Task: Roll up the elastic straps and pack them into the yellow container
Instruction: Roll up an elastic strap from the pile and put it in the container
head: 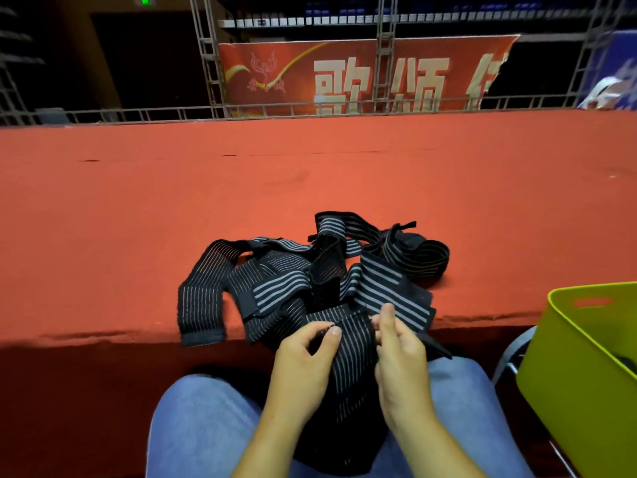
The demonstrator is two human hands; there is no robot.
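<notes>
A tangled pile of black elastic straps with grey stripes (296, 270) lies at the near edge of the red carpeted platform (310, 174). One strap (355, 367) hangs from the edge down over my lap. My left hand (303, 360) pinches its upper left edge between thumb and fingers. My right hand (400, 353) grips its upper right edge, thumb pointing up. The yellow container (568, 384) stands at my right, tilted, with something dark partly visible inside.
My knees in blue jeans (200, 426) sit below the platform edge. A metal chair frame (510, 353) shows beside the container. Beyond the platform stand a metal truss railing (213, 112) and a red banner (344, 77).
</notes>
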